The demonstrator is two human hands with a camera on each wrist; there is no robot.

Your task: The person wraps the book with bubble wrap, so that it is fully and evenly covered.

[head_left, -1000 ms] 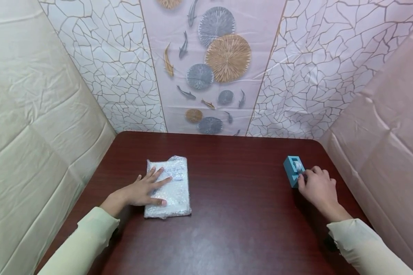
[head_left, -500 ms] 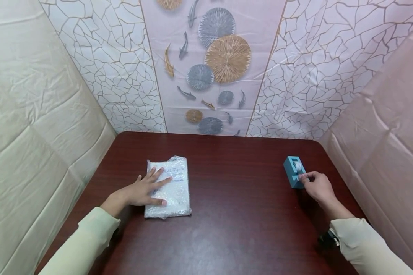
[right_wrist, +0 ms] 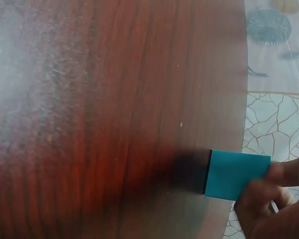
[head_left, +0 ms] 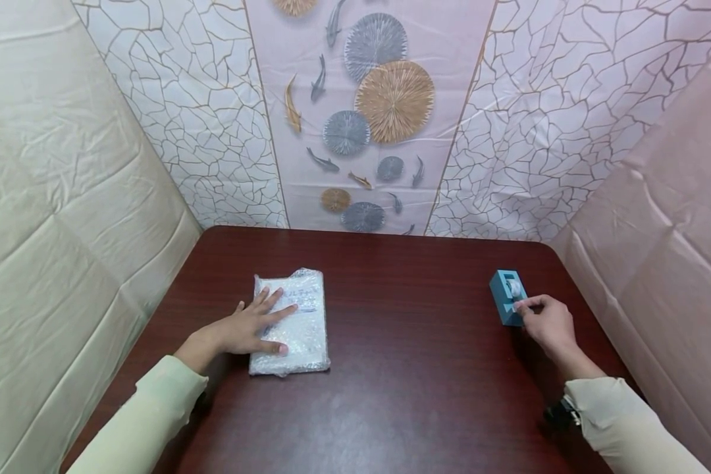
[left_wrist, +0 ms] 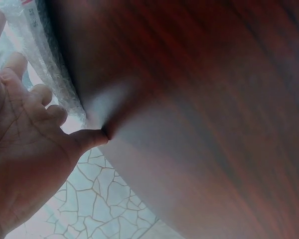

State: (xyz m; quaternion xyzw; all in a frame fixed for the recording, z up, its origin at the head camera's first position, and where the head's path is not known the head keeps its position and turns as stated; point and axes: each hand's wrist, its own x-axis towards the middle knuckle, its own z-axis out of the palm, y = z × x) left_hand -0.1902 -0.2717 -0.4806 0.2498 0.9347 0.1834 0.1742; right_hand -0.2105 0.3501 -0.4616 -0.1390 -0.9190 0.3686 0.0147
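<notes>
In the head view a flat white package in bubble wrap [head_left: 305, 339], with blue writing on it, lies on the table's left half. My left hand [head_left: 243, 330] rests on it with fingers spread; the left wrist view has its palm side [left_wrist: 27, 129] beside the wrapped edge [left_wrist: 46, 59]. On the right stands a blue tape dispenser [head_left: 500, 295] holding a roll of clear tape [head_left: 514, 288]. My right hand [head_left: 550, 326] pinches the tape's end between thumb and forefinger at the dispenser's front. That strip is too small to make out. The right wrist view shows the dispenser's blue end face [right_wrist: 234, 174] by my fingers.
Both things lie on a dark red-brown wooden table [head_left: 403, 368] with rounded far corners. Patterned sheeting [head_left: 355, 131] hangs behind it, and pale cloth walls [head_left: 675, 237] stand close on both sides. A dark watch-like band [head_left: 563, 413] shows at my right cuff.
My right hand has shifted from over the dispenser's side to its front, its thumb and forefinger coming together there. The left hand and the package have stayed put.
</notes>
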